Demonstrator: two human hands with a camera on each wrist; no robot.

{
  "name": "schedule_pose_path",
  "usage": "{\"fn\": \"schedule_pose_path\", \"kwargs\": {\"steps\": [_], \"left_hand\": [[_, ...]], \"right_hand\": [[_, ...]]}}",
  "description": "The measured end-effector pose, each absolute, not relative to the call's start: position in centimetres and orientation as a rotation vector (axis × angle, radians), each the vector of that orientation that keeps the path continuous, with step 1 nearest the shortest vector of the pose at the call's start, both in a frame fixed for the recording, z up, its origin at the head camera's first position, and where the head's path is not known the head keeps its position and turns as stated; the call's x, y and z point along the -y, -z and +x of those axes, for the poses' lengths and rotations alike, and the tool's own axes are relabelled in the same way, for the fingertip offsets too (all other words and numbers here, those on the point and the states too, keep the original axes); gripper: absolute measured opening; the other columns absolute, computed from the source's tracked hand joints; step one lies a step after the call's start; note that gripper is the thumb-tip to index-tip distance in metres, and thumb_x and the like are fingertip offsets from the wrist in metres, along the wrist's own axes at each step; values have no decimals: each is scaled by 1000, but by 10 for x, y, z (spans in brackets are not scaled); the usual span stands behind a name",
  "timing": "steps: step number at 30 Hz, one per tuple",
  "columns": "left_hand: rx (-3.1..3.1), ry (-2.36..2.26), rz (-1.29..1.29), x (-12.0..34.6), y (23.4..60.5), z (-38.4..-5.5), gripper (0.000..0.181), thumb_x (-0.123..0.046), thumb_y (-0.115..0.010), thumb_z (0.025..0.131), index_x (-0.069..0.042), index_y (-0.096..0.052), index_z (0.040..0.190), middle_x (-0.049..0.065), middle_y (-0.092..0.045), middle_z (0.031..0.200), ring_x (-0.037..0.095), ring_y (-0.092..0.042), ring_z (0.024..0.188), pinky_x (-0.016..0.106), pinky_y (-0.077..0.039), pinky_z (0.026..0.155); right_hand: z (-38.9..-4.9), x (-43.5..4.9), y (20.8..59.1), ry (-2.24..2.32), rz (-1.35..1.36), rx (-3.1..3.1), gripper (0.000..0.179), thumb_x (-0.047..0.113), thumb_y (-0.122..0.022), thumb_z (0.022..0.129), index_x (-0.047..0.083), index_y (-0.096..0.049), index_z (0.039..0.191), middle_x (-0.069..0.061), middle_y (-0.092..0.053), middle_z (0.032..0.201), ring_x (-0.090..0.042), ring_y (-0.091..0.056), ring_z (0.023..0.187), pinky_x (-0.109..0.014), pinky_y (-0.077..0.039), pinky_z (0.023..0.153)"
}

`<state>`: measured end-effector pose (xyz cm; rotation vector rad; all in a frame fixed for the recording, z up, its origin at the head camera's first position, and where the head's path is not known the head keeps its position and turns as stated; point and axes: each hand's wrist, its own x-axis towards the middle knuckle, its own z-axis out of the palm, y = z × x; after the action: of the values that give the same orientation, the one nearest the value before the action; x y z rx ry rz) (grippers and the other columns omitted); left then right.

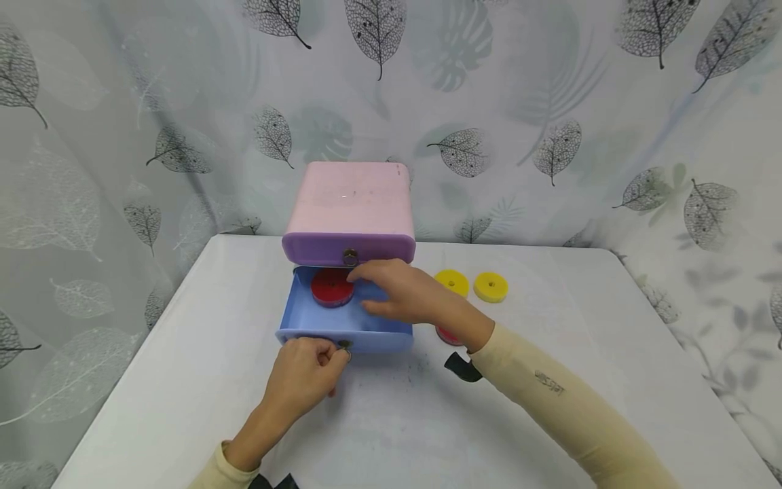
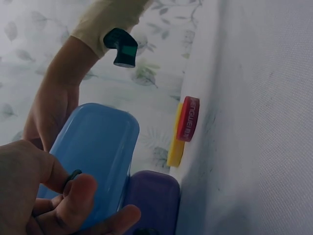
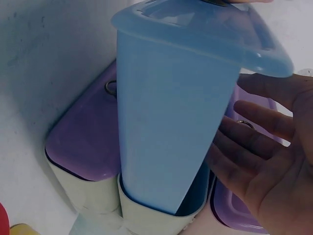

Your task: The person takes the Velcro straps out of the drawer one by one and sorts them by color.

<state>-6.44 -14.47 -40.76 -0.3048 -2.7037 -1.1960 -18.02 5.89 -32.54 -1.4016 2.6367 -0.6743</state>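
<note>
A blue drawer stands pulled out of a small cabinet, under a purple drawer. Inside it, toward the back left, lies a red disc with a small centre hole. My left hand pinches the ring pull on the blue drawer's front between thumb and finger. Over the drawer's right half is my right hand, its fingertips near the disc's right side. The right wrist view shows that hand's fingers extended and apart, holding nothing.
The cabinet's pink top stands against the leaf-patterned curtain. Two yellow discs lie on the white table to the right. Another red disc is partly covered by the right wrist.
</note>
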Motion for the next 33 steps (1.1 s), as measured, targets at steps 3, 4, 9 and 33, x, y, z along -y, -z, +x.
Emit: {"fn": "schedule_pose_path", "kwargs": {"steps": [3,4,9,33], "left_hand": [[2702,1185,-307,145,407,-63,37,-10,-65,89,-23,-57,56,-20,-47,43,3,-47,37,26,-29,38],[2703,1183,-309,145,407,-63,37,-10,-65,89,-23,-57,56,-20,-47,43,3,-48,37,26,-29,38],[2694,1161,-322,145,406,-63,38,-8,-65,88,-23,-55,55,-21,-44,43,1,-44,36,24,-27,38],[2655,1085,-377,142,403,-61,45,-5,-65,79,-23,-37,48,-22,-25,46,-8,-21,43,19,-15,42]], "right_hand": [[-182,-54,328,641,-1389,-2632,46,13,-77,93,3,-64,136,-8,-65,135,-23,-60,122,-36,-46,105],[-183,-53,329,638,-1389,-2627,46,13,-77,93,3,-64,136,-9,-65,135,-24,-60,121,-36,-46,105],[-187,-45,335,648,-1394,-2586,47,13,-77,93,1,-63,136,-10,-65,134,-26,-60,120,-36,-45,104],[-195,-22,354,455,-1324,-2512,79,21,-79,94,14,-39,161,-9,-34,166,-25,-42,144,-38,-35,114]]}}
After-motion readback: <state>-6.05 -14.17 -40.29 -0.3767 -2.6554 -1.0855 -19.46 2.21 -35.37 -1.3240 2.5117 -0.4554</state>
